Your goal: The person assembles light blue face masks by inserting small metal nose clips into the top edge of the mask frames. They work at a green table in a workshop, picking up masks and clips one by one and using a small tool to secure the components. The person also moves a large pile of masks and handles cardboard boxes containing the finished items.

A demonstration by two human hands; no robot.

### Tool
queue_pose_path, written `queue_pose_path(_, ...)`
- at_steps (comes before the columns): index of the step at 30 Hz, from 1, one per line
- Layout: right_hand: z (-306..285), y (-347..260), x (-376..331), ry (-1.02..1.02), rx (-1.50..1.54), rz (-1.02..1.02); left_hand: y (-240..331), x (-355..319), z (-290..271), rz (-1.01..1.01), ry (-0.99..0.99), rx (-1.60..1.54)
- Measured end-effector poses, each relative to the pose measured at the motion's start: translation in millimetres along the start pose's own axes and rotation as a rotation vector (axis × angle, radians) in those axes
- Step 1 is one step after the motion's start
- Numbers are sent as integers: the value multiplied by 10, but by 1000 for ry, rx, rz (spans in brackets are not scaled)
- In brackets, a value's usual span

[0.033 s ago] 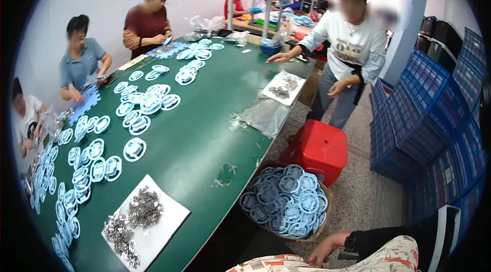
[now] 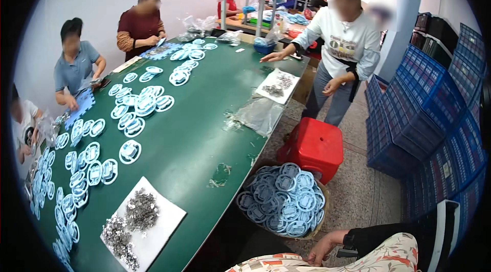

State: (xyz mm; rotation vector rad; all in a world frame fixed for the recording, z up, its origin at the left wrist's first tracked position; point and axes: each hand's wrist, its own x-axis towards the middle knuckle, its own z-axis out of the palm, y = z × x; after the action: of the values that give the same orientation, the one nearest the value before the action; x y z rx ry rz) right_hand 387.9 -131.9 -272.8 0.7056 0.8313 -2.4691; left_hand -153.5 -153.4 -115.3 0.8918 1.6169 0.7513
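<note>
The right hand [image 2: 322, 249] droops just beside floral-print fabric [image 2: 381, 255], near round pale-blue pieces [image 2: 306, 201] heaped by a red plastic stool [image 2: 318, 140].

On the tabletop [image 2: 179, 162], a pad [image 2: 162, 231] holds bits [image 2: 140, 210]. To its right, discs [image 2: 289, 198] fill a basket [image 2: 326, 204] before a stool [image 2: 317, 141].

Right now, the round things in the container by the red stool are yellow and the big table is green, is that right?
Not quite: the round things in the container by the red stool are light blue, not yellow, as the head view shows. The big table is green, as you said.
</note>
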Motion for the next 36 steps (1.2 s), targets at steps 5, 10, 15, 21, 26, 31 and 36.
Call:
queue_pose_path(5,52,-68,-51,110,41,-116,82,58,-14,14,-28,37)
queue_pose_path(10,116,32,-38,115,67,-113,108,126,-21,18,-58,61)
queue_pose_path(15,-30,-226,-266,152,97,-141,49,95,-43,15,-41,54)
queue_pose_path(21,56,-1397,-769,406,44,-289,-7,66,-58,-15,-31,27)
queue_pose_path(26,154,-2123,-666,261,-44,-401,-61,-29,-71,-37,-9,0)
queue_pose_path(31,242,-2472,-361,183,-161,-365,-110,-106,-70,-56,11,-17)
queue_pose_path(36,109,-2427,-132,108,-181,-275,-135,-140,-62,-73,16,-17)
